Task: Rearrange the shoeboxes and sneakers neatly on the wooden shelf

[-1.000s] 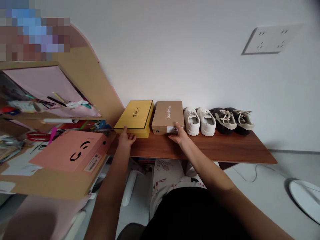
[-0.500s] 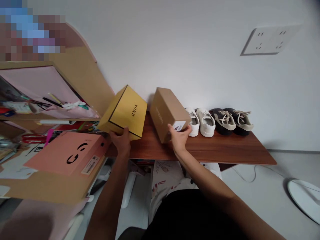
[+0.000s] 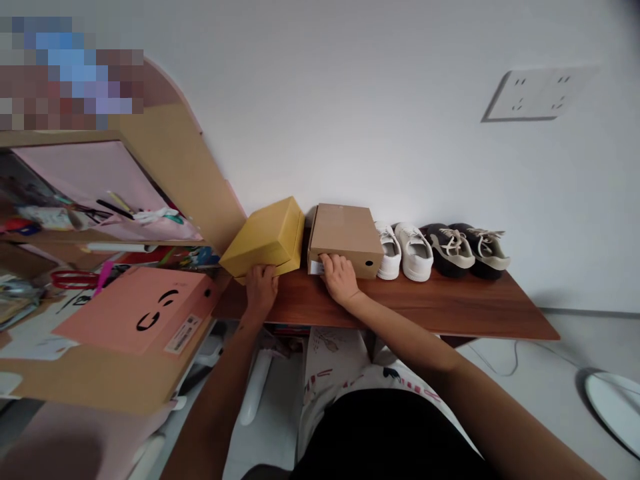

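Observation:
My left hand (image 3: 262, 287) grips the lower front edge of a yellow shoebox (image 3: 265, 233), its fingers partly hidden beneath. The yellow box is tilted at the left end of the brown wooden shelf board (image 3: 410, 300), with plain faces toward me. To its right, a brown cardboard shoebox (image 3: 345, 230) lies flat with its lid on. My right hand (image 3: 340, 277) is closed on that box's front side, fingertips at the lid's edge, beside a white label. White sneakers (image 3: 416, 253) stand close against the brown box's right side.
Black-and-beige shoes (image 3: 453, 250) stand right of the sneakers. A pink box (image 3: 137, 310) rests on the cluttered desk (image 3: 100, 383) at left, below a shelf unit (image 3: 175, 153). Behind the board is a white wall with a socket panel (image 3: 540, 93). A round white base (image 3: 615, 407) stands on the floor.
Both boxes have been turned and lowered. The yellow box's lettered face no longer shows. The brown box went from tilted to flat, and my right hand moved from its end to its front.

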{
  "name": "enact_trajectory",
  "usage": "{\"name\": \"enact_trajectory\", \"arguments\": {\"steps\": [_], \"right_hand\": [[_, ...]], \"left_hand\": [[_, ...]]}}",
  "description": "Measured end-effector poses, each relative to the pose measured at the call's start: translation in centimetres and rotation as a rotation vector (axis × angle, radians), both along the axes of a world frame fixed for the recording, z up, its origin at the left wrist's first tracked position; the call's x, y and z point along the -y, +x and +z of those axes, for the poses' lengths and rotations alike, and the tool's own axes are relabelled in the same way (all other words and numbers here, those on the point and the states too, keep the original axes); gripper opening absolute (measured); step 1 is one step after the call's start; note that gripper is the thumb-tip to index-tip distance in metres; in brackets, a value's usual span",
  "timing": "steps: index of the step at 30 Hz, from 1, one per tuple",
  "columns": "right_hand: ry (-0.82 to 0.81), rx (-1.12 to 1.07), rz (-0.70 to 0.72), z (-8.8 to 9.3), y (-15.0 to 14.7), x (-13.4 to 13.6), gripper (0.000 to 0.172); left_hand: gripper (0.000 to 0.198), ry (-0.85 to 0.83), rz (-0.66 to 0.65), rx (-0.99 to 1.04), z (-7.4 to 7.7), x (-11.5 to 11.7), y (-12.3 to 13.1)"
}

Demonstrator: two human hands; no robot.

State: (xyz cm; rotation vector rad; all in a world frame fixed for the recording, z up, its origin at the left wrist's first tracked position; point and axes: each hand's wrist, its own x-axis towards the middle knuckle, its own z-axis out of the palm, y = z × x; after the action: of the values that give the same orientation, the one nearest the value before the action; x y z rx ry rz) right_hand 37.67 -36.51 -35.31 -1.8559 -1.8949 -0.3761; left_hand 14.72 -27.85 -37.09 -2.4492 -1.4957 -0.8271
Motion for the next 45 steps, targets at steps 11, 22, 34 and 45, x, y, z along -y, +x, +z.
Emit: {"name": "enact_trajectory", "arguments": {"steps": [11,22,34,45], "right_hand": [[-0.08,-0.062,0.078,-2.6,-0.8,-0.9,0.045],[-0.093,-0.085,0.057,-4.1,0.2,-0.8,0.035],[0.235,-0.381,-0.163,-2.2,8.1,6.0,0.04],[0.101,-0.859,-0.441,-3.1,21.1,8.0,0.056]], "left_hand": [[0.016,-0.104,-0.065,-0.074,-1.6,-0.1,-1.0],[0.018,-0.151,-0.123,0.087,-2.6,-0.2,-0.9],[0.029,-0.051,-0.115,0.425,1.3,5.0,7.5],[0.032,-0.323,-0.409,0.439,-1.4,9.7,33.3]]}}
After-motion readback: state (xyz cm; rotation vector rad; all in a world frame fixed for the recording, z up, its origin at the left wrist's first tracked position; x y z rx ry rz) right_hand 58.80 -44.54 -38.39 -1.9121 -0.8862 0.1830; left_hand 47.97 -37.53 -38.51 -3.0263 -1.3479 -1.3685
